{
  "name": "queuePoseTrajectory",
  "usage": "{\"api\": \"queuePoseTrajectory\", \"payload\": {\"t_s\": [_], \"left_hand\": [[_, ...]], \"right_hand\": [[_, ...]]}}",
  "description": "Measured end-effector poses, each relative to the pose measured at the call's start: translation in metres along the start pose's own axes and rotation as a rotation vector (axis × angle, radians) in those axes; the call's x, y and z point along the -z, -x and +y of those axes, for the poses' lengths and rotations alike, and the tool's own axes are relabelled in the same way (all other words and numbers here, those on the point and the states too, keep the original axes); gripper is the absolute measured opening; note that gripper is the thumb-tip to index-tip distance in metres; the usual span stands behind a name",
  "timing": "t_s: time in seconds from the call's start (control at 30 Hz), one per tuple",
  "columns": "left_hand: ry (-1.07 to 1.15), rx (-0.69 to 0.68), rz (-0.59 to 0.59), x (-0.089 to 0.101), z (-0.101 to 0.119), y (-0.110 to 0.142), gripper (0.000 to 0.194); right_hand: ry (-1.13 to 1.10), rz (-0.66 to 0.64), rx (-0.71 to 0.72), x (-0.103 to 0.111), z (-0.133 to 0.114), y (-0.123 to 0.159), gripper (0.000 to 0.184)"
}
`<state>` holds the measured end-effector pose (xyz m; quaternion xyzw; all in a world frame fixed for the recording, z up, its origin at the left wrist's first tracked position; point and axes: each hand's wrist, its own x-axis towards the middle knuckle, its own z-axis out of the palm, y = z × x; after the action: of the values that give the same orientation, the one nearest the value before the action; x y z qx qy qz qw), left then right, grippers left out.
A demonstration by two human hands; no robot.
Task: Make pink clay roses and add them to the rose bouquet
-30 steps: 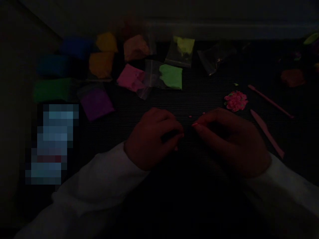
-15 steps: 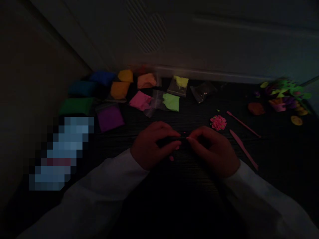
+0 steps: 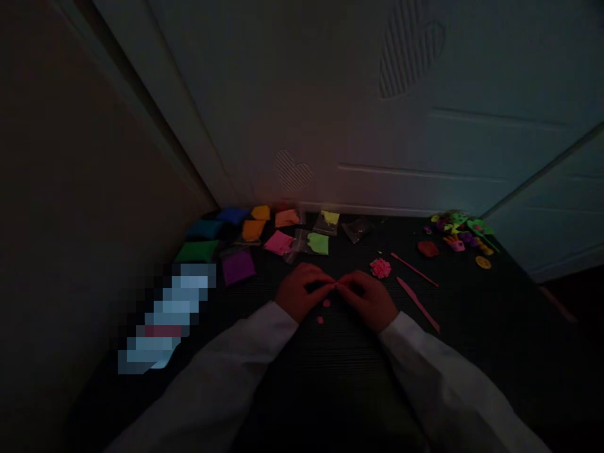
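In the dim head view, my left hand [image 3: 302,292] and my right hand [image 3: 370,299] meet at the fingertips over the dark table. Between their pinched thumbs and forefingers is a tiny bit of pink clay [image 3: 335,285], mostly covered by the fingers. Just below lie two small pink clay pieces, a nearer lump [image 3: 320,319] and a farther one [image 3: 326,303]. A pink clay flower [image 3: 380,268] with many petals sits beyond my right hand. To the right of it are a thin pink modelling stick [image 3: 415,270] and a pink clay knife [image 3: 419,305].
Bags of coloured clay line the back left, among them a purple one [image 3: 238,267] and a light green one [image 3: 318,243]. A blurred pale object [image 3: 170,314] lies left. Finished clay figures [image 3: 460,236] and a reddish-brown lump [image 3: 428,249] stand back right. A white panel [image 3: 358,126] rises behind.
My hands have come together; before, they were apart, the right pinching a pink bit and the left with fingers parted. The view has tilted up, showing more of the panel.
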<state>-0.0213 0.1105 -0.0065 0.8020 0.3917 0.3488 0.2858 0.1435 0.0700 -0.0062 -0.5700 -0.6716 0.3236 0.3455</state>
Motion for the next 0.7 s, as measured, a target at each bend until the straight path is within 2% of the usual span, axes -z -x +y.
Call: {"api": "queuePoseTrajectory", "payload": {"t_s": [0.4, 0.57, 0.7], "left_hand": [[0.023, -0.014, -0.088, 0.0, 0.0, -0.009, 0.016], [0.019, -0.029, -0.065, -0.001, 0.0, -0.012, 0.014], [0.025, -0.041, -0.094, 0.0, 0.0, -0.01, 0.014]], "right_hand": [[-0.072, 0.126, 0.039, -0.005, 0.007, -0.002, 0.017], [-0.053, 0.124, 0.049, -0.004, 0.006, -0.001, 0.018], [-0.037, 0.128, 0.08, -0.002, 0.002, 0.001, 0.018]]}}
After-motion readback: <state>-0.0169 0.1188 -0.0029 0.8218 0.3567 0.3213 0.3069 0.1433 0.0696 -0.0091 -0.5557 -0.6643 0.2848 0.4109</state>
